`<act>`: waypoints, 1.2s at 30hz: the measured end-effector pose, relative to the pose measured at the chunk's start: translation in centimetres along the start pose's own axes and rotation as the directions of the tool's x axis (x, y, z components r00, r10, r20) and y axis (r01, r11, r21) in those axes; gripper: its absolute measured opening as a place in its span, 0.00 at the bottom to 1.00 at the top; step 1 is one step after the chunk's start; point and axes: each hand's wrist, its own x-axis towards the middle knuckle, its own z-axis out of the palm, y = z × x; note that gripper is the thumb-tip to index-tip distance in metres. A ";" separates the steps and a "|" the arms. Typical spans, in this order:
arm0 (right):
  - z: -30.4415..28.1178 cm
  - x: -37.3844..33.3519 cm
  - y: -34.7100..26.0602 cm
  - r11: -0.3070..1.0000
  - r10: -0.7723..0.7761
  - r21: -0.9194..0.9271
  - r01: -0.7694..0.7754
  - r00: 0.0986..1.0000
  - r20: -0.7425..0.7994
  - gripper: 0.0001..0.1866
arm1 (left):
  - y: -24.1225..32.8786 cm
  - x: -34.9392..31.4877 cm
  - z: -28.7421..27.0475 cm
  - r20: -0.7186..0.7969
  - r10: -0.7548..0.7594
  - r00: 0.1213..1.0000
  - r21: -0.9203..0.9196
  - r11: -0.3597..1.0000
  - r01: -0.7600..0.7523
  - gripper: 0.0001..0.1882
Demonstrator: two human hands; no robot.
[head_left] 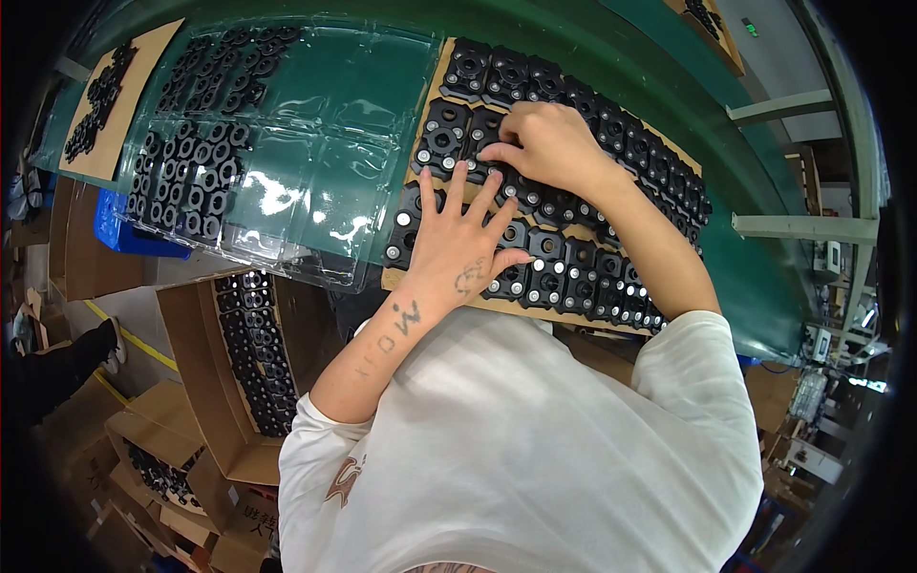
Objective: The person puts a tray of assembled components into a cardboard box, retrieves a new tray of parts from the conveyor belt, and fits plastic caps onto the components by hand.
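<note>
Rows of square black parts (549, 279), each with a round centre hole and several with silver round studs at the corners, lie on a brown cardboard sheet (392, 278). Across the nearer rows rests my left hand (451, 246), fingers spread and fingertips touching the parts. Just beyond it, my right hand (552, 145) is bent down over the middle row, its fingers curled in and its thumb pointing left. Whatever those curled fingers hold, if anything, is hidden under the hand. Both hands cover some of the parts beneath them.
Left on the green bench (764, 296) lies a clear plastic tray (330, 143) with black ring-shaped pieces (212, 172). Beyond it is a cardboard sheet (143, 76) of small black pieces. Below the bench stand an open carton (186, 329) of black parts and a blue bin (119, 227).
</note>
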 end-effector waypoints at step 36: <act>0.4 -1.3 1.2 0.997 0.049 0.050 -0.050 0.998 0.032 0.13 | -0.1 -0.1 -0.2 0.042 0.011 0.999 -0.022 1.000 -0.011 0.36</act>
